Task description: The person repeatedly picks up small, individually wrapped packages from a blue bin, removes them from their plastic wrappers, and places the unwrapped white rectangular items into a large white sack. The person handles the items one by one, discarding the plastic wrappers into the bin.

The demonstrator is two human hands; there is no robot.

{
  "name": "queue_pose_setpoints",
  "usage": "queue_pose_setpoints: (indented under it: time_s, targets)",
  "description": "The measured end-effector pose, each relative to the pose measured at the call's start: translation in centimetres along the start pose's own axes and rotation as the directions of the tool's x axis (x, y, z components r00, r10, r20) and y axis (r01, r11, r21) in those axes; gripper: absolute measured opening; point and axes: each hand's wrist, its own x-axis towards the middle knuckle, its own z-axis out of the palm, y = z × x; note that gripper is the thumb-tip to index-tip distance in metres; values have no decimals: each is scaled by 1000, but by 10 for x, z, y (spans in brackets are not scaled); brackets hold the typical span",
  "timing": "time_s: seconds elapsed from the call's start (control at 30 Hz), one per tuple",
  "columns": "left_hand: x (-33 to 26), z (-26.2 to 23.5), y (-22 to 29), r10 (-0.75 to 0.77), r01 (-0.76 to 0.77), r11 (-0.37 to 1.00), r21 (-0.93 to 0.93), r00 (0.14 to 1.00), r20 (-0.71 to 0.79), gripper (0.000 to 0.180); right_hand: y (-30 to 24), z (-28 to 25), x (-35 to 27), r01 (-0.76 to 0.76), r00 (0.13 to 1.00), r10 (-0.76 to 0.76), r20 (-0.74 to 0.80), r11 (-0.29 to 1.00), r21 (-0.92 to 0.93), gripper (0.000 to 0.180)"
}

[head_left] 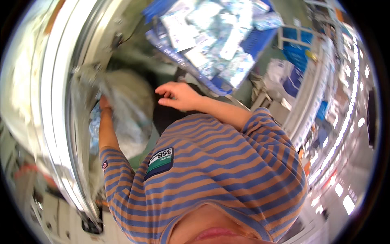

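Note:
My left hand [105,102] reaches down into a large clear plastic bag [132,110] beside the metal rail. Plastic film covers its fingers, so I cannot see whether it grips anything. Blue-and-white packets [94,128] show through the plastic just beside that wrist. In front of my body, my right hand [178,96] hovers with its fingers apart and slightly bent, holding nothing. Beyond it stands a blue plastic crate [191,73] heaped with white and light-blue packets [221,30].
A long silver rail [61,101] runs along my left side. On the right are a white-and-blue bag [282,77], a grey box [278,112] and a white rack frame [302,97]. A blue bin [295,51] stands behind the bag.

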Motion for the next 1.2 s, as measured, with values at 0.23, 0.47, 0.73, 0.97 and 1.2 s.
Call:
queue_pose_setpoints:
  time_s: [0.23, 0.47, 0.73, 0.97, 1.2]
  targets:
    - [3, -4, 29, 98, -75, 956, 285, 993, -66, 55, 79, -104, -5, -499, 597, -47, -801, 760, -416, 74]
    - [-113, -93, 62, 123, -114, 981, -157, 991, 54, 55, 190, -185, 5, -715, 47, 561, -826, 596, 364, 112]
    - [-250, -165, 238, 258, -354, 863, -360, 922, -288, 38, 95, -167, -48, 350, 793, 317, -521, 463, 814, 66]
    - [-255, -52, 433, 769, -226, 216, -950, 639, 23, 71, -47, -118, -110, 481, 859, -150, -489, 564, 672, 53]
    - [-288, -56, 472, 850, -594, 214, -775, 504, -151, 58, -72, -106, -150, 537, 536, -161, -829, 823, 187, 92]
